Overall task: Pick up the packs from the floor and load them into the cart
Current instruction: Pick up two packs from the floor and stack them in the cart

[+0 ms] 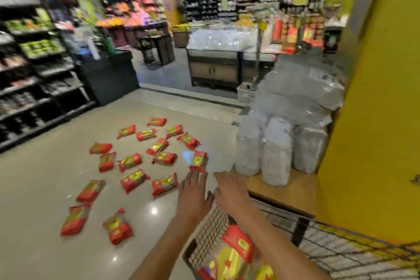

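Several red and gold packs (134, 180) lie scattered over the shiny floor at centre left. One pack (198, 161) lies just beyond my fingertips. My left hand (195, 193) and my right hand (229, 190) stretch forward side by side with straight fingers, holding nothing. Both arms pass above the wire cart (211, 229) at the bottom right. Inside the cart lie red and gold packs (237, 245). The view is blurred by motion.
A low wooden platform (284, 188) at right bears stacked clear bags (276, 152) against a yellow pillar (372, 120). Dark shelving (38, 88) lines the left side. A display counter (216, 68) stands beyond the open floor.
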{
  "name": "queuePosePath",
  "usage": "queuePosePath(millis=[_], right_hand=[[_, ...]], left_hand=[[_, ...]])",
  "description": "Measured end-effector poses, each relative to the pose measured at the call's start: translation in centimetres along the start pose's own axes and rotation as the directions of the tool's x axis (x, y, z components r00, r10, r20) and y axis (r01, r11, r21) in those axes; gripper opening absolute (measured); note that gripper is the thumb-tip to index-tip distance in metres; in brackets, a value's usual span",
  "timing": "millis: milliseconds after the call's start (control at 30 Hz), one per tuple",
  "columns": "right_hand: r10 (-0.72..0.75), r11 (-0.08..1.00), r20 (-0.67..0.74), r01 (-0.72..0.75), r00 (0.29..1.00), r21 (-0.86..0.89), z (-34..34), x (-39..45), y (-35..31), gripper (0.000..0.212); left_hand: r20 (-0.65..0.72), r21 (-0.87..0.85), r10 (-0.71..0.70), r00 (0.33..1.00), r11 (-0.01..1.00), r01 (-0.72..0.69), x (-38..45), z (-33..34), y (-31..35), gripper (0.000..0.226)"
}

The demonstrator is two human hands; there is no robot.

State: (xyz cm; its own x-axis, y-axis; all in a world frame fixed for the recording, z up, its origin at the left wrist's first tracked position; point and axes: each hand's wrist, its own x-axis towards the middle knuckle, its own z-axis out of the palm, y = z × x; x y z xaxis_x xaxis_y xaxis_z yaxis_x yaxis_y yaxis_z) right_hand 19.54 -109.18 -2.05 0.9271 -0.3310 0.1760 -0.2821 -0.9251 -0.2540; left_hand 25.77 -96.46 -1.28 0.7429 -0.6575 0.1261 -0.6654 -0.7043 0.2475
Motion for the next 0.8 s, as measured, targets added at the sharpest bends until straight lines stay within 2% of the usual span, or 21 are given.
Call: queuePosePath(millis=[133,233,400,500,633,800], right_hand=[[-0.160,0.987,-0.036,0.160,0.986,-0.010,-0.4,3.6,-8.2,0.045],[-0.241,0.970,0.019,0.241,0.970,0.004,0.9,5.9,-14.8,0.050],[-0.359,0.933,0.071,0.357,0.931,0.035,5.2,9.1,-26.6,0.045],[-0.430,0.903,0.070,0.426,0.900,0.058,7.5,11.5,-33.4,0.045],[-0.458,0.887,0.025,0.454,0.889,0.082,10.8,13.8,-40.2,0.043],[-0.472,0.881,0.083,0.466,0.878,0.085,15.1,17.1,-45.6,0.035]], left_hand=[[-0.131,0.039,-0.110,0.985,0.992,0.116,-1.4,-3.5,-7.5,0.063],[-0.156,0.043,-0.182,0.971,0.981,0.190,-3.5,-5.4,-14.3,0.057],[-0.202,0.059,-0.329,0.922,0.936,0.347,-8.1,-9.2,-25.9,0.055],[-0.225,0.064,-0.387,0.895,0.910,0.409,-10.4,-11.0,-33.0,0.061],[-0.264,0.100,-0.460,0.848,0.861,0.499,-12.8,-12.7,-40.4,0.058],[-0.269,0.097,-0.494,0.827,0.840,0.533,-12.1,-12.9,-47.8,0.062]])
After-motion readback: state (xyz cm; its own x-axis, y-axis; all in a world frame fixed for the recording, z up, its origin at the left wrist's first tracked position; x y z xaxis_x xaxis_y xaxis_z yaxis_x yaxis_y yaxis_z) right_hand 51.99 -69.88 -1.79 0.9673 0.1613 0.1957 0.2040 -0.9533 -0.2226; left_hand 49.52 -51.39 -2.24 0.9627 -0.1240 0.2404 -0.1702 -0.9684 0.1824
